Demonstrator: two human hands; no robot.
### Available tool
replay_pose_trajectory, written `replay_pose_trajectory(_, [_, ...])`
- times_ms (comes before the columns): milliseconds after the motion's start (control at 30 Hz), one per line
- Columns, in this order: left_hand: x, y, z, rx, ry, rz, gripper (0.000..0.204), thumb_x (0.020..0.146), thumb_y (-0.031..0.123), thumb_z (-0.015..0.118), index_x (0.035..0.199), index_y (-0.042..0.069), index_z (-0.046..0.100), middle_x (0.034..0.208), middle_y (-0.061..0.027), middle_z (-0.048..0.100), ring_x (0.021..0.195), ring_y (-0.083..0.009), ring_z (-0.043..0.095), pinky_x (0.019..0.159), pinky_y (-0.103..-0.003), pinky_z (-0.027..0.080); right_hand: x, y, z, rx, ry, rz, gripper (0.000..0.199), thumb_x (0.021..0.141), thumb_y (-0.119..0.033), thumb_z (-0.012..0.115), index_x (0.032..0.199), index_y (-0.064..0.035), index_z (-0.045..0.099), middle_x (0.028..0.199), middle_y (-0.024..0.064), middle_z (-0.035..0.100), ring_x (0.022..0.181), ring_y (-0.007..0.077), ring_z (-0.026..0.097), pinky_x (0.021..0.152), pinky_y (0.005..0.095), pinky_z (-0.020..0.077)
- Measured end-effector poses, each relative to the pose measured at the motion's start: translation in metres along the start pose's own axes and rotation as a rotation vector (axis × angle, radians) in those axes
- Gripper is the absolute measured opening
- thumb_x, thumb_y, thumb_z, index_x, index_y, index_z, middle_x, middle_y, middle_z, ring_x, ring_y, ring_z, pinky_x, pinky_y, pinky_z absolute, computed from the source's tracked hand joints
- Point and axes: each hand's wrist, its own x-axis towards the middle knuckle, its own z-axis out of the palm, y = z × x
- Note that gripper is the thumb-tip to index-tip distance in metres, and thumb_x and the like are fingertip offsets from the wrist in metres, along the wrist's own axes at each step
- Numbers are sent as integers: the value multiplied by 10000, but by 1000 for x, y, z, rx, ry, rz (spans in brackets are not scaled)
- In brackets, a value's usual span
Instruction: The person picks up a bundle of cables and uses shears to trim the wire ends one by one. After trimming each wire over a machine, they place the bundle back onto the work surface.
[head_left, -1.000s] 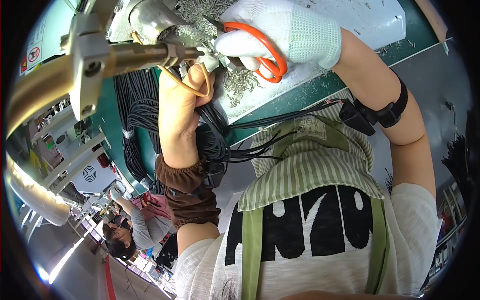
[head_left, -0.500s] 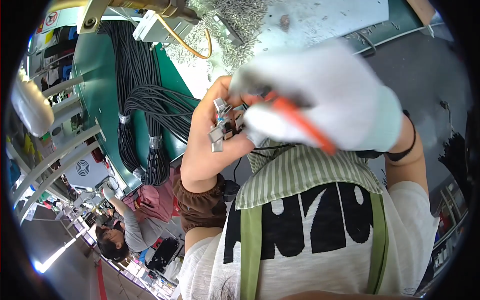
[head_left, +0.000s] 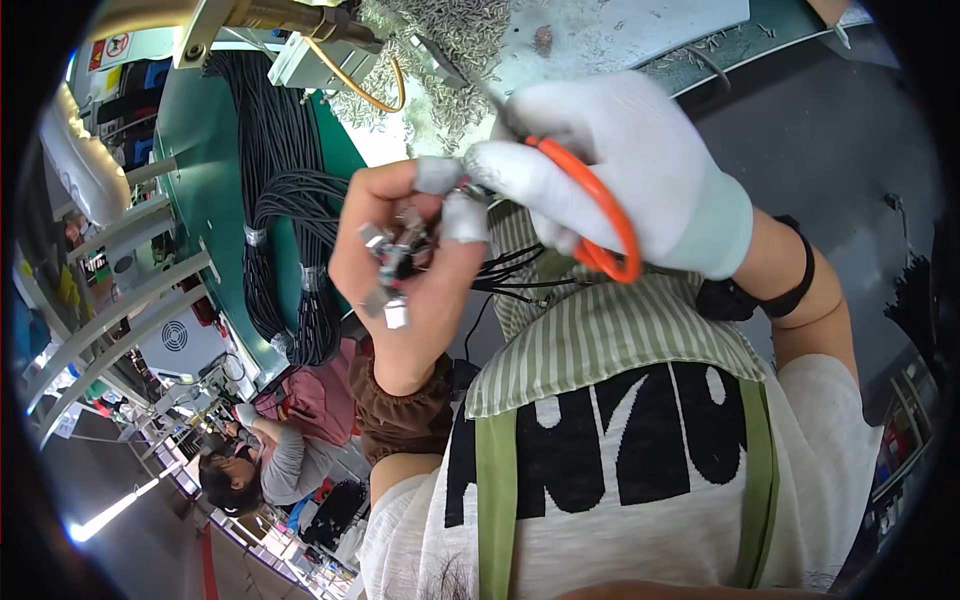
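orange-handled scissors: held in the right hand, which wears a white knit glove with a pale green cuff; the gloved fingers are curled tight through and around the orange loop, and the blades run up and left behind the hand, mostly hidden.

bare left hand: white tape wraps on the thumb tip and one fingertip; fingers closed around a cluster of small metal connectors on thin black wires. the cluster sits in the palm, in front of the chest, just left of the gloved hand; taped fingertips and gloved fingertips meet, touching or nearly so. the wires trail right from the left hand, under the gloved one.

brown sleeve cuff: on the left forearm.

black wrist band: on the right wrist, just below the glove cuff.

striped green and white collar, white shirt with black print and green straps: the wearer's own, filling the lower centre.

green work table: at left, carrying bundles of black cable tied with pale bands.

heap of small silver metal pieces: on a white surface at top, well beyond the hands.

machine head with brass-coloured tube and yellow hose: top left, above the table.

another person: lower left, well apart, seated, in a grey top.
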Motion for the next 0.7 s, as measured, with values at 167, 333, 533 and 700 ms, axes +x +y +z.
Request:
replay_pose_trajectory(167, [4, -8, -6, -100, 70, -72, 181, 799, -9, 670, 955, -5, 578, 743, 21, 593, 645, -9, 505, 599, -153, 397, -2, 25, 9, -706, 476, -765, 176, 796, -202, 684, 853, -51, 614, 576, 76, 569, 453, 177, 557, 436, 268, 427])
replay_pose_trajectory(333, [3, -9, -3, -86, -18, -97, 187, 811, -21, 646, 978, 2, 565, 757, 12, 605, 629, -5, 491, 574, -149, 378, -12, 26, 13, -902, 285, -554, 166, 754, -166, 716, 844, -73, 612, 585, 83, 542, 486, 237, 549, 452, 312, 425])
replay_pose_trajectory(533, [-3, -21, 10, 93, 96, 220, 197, 832, -39, 604, 1012, 15, 544, 732, 17, 595, 598, 12, 458, 541, -143, 338, -9, 24, 12, -496, 135, -487, 126, 767, -140, 695, 811, -63, 605, 565, 88, 517, 474, 241, 520, 447, 320, 389])
replay_pose_trajectory(700, [-6, -19, -1, -135, -4, -26, 197, 834, -38, 602, 1014, 14, 542, 723, 32, 578, 596, 21, 437, 536, -136, 327, -6, 25, 14, -481, 86, -486, 123, 771, -135, 687, 812, -51, 607, 570, 96, 517, 469, 240, 505, 448, 314, 377])
